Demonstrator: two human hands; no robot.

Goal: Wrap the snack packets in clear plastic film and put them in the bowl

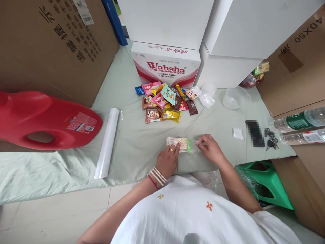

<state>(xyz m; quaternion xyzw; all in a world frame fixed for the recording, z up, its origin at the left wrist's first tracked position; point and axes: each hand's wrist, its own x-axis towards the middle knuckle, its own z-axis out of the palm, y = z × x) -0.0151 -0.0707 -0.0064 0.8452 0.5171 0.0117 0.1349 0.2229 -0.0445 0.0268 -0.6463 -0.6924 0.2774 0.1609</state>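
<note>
A clear plastic bag of snack bars [180,144] lies on the pale green cloth [137,142] in front of me. My left hand [168,159] rests on the bag's left part, fingers curled over it. My right hand [210,147] pinches the bag's twisted right end between thumb and fingers. Beyond them a heap of several wrapped snacks [165,101] lies by a Wahaha water carton [166,64].
A roll of clear film [108,142] lies to the left, near a red plastic jug [43,120]. A clear bowl [235,98], small plastic bags [207,96], keys [271,140], water bottles [299,122] and a green stool [266,183] are right. Cardboard boxes [58,44] stand around.
</note>
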